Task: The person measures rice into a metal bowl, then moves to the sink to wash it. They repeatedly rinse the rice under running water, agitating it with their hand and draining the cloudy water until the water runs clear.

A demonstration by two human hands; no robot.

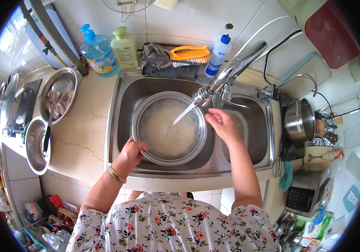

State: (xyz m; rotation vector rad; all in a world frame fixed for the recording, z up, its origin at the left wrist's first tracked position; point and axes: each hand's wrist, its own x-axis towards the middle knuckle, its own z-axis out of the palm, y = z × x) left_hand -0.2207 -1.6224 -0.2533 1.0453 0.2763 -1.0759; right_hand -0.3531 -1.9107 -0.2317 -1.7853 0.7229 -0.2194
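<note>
A round metal pot (170, 159) sits in the left basin of the stainless steel sink (125, 110). Cloudy whitish water (164, 135) fills much of it, over a pale layer that looks like rice grains. Water runs from the chrome faucet (203, 96) into the pot. My left hand (132, 152) grips the pot's lower left rim, thumb on top. Beside the right rim, just below the faucet, my right hand (222, 124) is loosely curled with nothing visible in it. Whether its fingertips touch the rim is unclear.
Behind the sink stand a blue pump bottle (99, 56), a green bottle (125, 47), a rack with an orange brush (189, 54), and a blue-capped bottle (217, 56). Metal bowls (38, 163) and a skimmer (62, 85) lie left. A steel pot (299, 121) stands right.
</note>
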